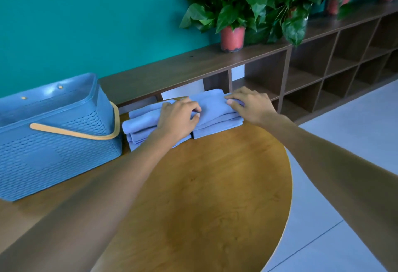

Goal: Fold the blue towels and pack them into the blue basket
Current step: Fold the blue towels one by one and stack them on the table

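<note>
Two stacks of folded blue towels lie at the far edge of the round wooden table (204,196): a left stack (140,125) and a right stack (215,118). My left hand (178,116) pinches the left edge of the top towel (212,105) on the right stack. My right hand (249,105) grips the same towel's right edge with curled fingers. The blue basket (58,142) with a yellow handle (75,132) stands to the left of the towels, its inside hidden from here.
A dark wooden shelf unit (301,71) runs along the teal wall behind the table. Potted plants (234,15) stand on top of it. Grey floor (344,142) lies to the right of the table edge.
</note>
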